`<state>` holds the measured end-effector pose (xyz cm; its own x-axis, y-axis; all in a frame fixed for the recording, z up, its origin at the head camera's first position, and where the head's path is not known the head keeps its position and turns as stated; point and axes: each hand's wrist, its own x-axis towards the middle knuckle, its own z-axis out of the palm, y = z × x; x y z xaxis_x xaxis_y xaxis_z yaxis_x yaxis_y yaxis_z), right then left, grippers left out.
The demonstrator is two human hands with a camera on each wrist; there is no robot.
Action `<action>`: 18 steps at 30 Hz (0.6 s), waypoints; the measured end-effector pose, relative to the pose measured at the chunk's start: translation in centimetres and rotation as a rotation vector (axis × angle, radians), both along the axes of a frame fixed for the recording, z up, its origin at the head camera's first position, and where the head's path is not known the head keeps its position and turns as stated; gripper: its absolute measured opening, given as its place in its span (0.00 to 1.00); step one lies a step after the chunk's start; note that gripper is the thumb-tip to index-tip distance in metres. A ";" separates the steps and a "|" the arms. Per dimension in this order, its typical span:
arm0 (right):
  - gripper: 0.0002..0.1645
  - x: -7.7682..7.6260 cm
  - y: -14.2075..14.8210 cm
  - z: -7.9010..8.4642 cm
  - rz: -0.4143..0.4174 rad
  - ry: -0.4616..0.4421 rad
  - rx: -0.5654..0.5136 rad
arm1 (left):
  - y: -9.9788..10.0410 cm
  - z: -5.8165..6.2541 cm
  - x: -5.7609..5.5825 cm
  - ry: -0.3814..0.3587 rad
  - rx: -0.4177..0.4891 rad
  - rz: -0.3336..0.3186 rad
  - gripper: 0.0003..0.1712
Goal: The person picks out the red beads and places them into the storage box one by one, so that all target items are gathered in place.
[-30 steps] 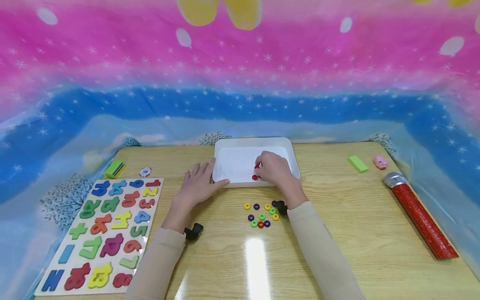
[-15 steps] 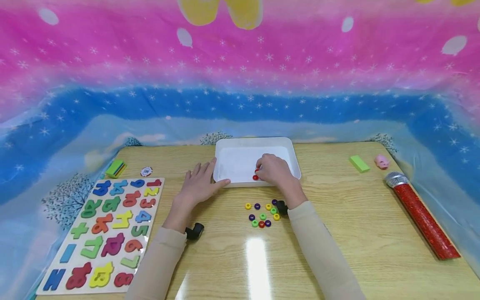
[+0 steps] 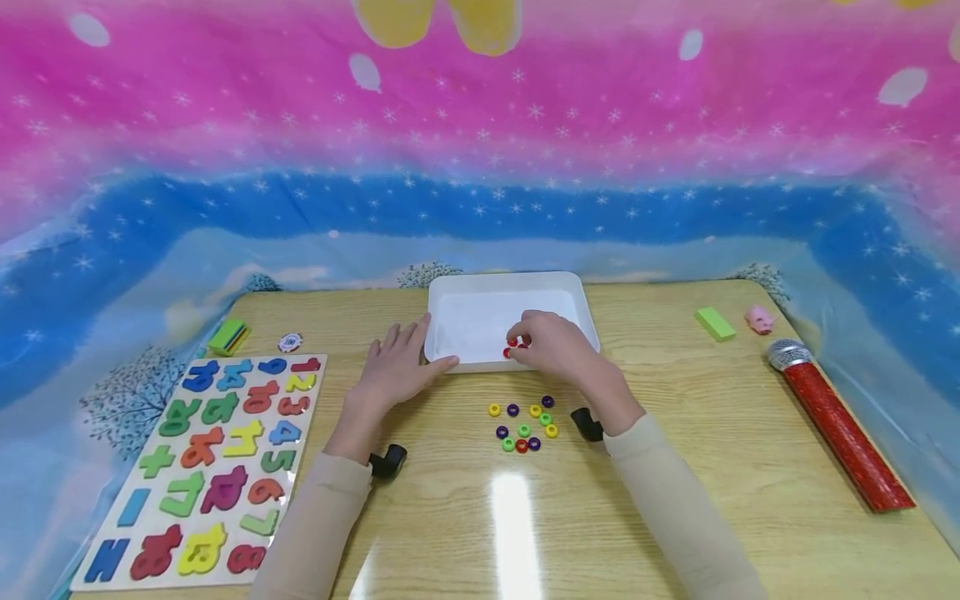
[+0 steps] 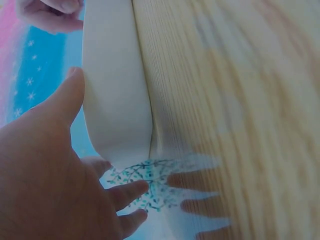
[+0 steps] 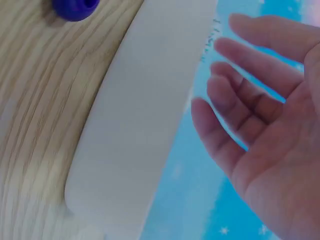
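Note:
My left hand (image 3: 396, 362) rests against the near left corner of a white tray (image 3: 465, 367), with its fingers spread and its thumb on the rim. My right hand (image 3: 558, 343) is over the tray's near side, beside a few red beads (image 3: 507, 353) lying inside. In the right wrist view the right hand (image 5: 265, 110) has loosely bent fingers and a thumb held apart, with nothing between them. The left wrist view shows the left thumb touching the rim of the tray (image 4: 112, 75). The right hand partly covers the red beads.
In front of the tray lie several loose beads, including a yellow bead (image 3: 494, 410), a green bead (image 3: 524, 431) and a purple bead (image 3: 513, 410). A number puzzle board (image 3: 300, 467) is at left, a poker chip (image 3: 290, 342) behind it. A red microphone (image 3: 847, 433), pink pig (image 3: 760, 320) and green block (image 3: 715, 324) are at right.
My right hand has let go of a red bead in the tray, its fingers parting. Its wrist and forearm have swung to the right. The left hand stays at the tray's corner.

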<state>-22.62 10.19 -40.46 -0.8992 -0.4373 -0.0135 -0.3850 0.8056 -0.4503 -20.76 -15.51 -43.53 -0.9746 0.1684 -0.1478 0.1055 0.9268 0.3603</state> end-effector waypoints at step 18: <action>0.10 5.6 1.7 0.5 0.347 -0.161 0.000 | 0.0 0.0 0.1 0.005 0.014 -0.005 0.56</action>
